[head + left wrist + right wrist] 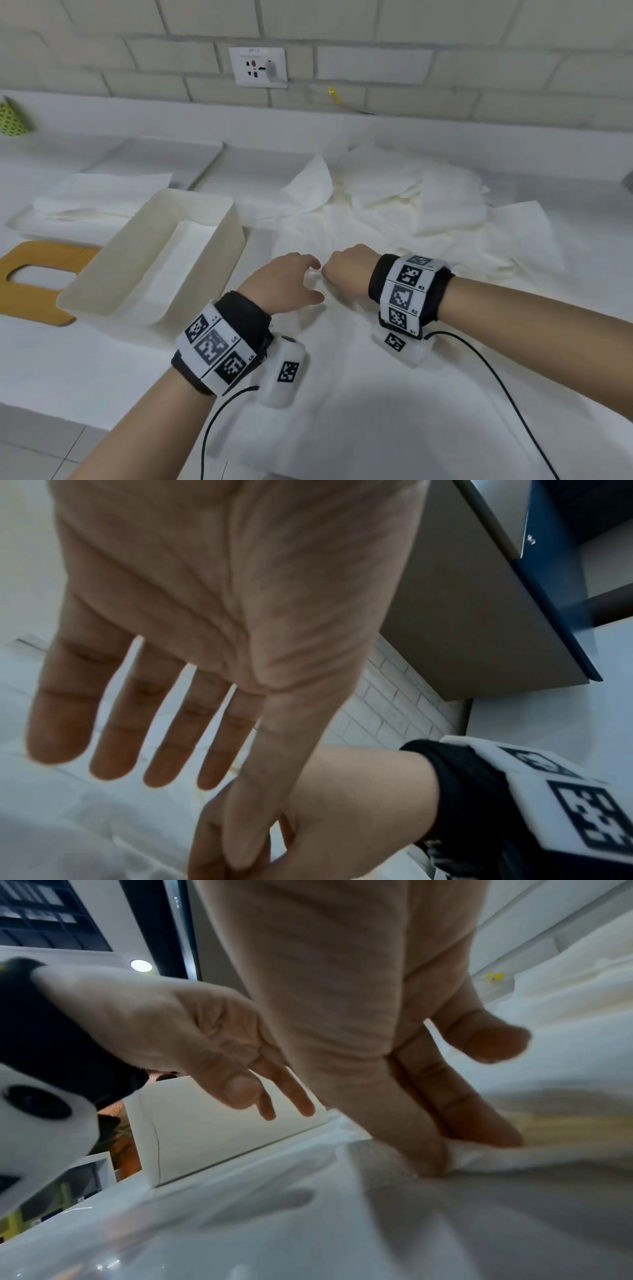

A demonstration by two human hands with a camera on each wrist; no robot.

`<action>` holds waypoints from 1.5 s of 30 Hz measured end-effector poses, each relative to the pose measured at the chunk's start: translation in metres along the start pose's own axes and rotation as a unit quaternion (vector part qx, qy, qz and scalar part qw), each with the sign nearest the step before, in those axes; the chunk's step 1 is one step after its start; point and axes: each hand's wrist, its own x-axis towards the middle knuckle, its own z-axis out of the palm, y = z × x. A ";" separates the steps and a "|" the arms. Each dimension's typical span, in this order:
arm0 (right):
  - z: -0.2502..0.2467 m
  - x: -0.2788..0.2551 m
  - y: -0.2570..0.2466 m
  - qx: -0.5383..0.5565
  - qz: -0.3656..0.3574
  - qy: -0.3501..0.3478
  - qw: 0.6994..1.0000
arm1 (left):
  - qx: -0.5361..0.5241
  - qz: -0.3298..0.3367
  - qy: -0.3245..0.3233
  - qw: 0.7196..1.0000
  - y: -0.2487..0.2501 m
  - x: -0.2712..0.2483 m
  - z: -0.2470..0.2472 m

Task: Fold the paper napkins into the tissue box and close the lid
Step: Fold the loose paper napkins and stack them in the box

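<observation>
From the head view the two hands meet over a napkin (pixel 329 342) spread flat on the white counter (pixel 68 377), just right of the open tissue box (pixel 154 260); the left hand (pixel 284 284) hovers with fingers spread and the right hand (pixel 349 270) looks like a closed knuckle from above, so its grasp cannot be read there. The right wrist view settles it: the right hand (pixel 377 1015) pinches a raised fold of the napkin (pixel 496 1158) between thumb and forefinger, the other fingers loose, while the left hand (pixel 192 1042) hangs beside it holding nothing. The left wrist view shows the left hand (pixel 212 601) palm-on, its fingers (pixel 113 737) straight and parted, with the right hand (pixel 342 804) just below its thumb, whether touching cannot be told. Only the head view shows the rest: the box holds folded paper at its bottom, the wooden lid (pixel 37 284) with its oval slot lies flat on the counter just left of the box, a tray (pixel 44 229) behind carries a stack of folded napkins (pixel 102 195), and loose napkins (pixel 411 198) are heaped behind the hands, below a wall socket (pixel 258 66)
</observation>
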 end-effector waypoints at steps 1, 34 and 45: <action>0.000 -0.002 0.002 0.003 -0.003 -0.001 1.000 | 0.006 -0.001 -0.006 1.000 0.002 0.002 0.000; -0.037 -0.058 0.097 0.520 -0.019 0.329 0.788 | -0.481 0.033 0.138 0.865 0.027 0.002 0.006; -0.009 -0.040 0.092 0.347 0.054 0.249 0.903 | -0.457 -0.021 0.161 0.874 0.018 0.012 0.012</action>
